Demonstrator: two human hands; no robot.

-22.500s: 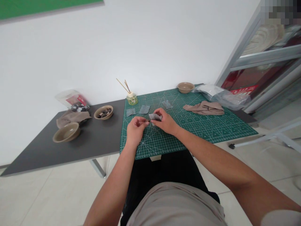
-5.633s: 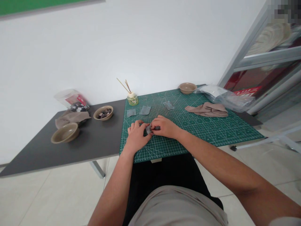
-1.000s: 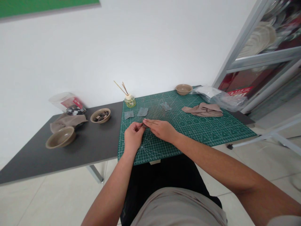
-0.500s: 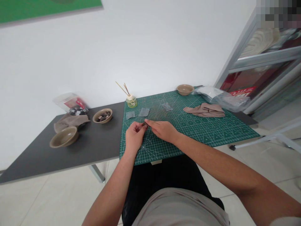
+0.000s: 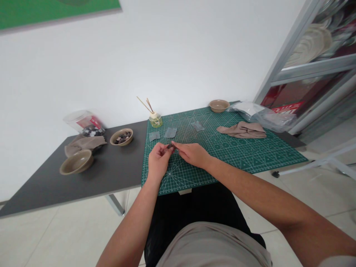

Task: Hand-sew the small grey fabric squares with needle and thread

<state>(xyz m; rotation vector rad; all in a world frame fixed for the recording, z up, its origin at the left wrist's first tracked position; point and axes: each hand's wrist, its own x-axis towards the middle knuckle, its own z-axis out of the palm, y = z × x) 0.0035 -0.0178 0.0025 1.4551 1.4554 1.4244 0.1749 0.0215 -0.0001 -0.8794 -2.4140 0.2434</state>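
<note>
Over the green cutting mat (image 5: 191,174), my left hand (image 5: 158,157) pinches a small dark piece (image 5: 170,146) between thumb and fingers; its exact kind is too small to make out. My right hand (image 5: 191,152) meets it from the other side, its closed fingertips on the same piece. Just beyond my hands lie small clear plastic bags (image 5: 170,132), flat on the mat. To the left, a tan bowl (image 5: 112,141) holds several small dark and light pieces.
At left are a tan bowl (image 5: 76,163), a brown cloth (image 5: 83,144) and a clear tub (image 5: 83,122). A reed diffuser (image 5: 155,120) stands by the wall. Toward the right lie another cloth (image 5: 243,130), a bowl (image 5: 219,106) and plastic packaging (image 5: 261,115).
Both hands stay in nearly the same spot. The fingers have shifted slightly on the small dark piece, which shows a little more plainly now.
</note>
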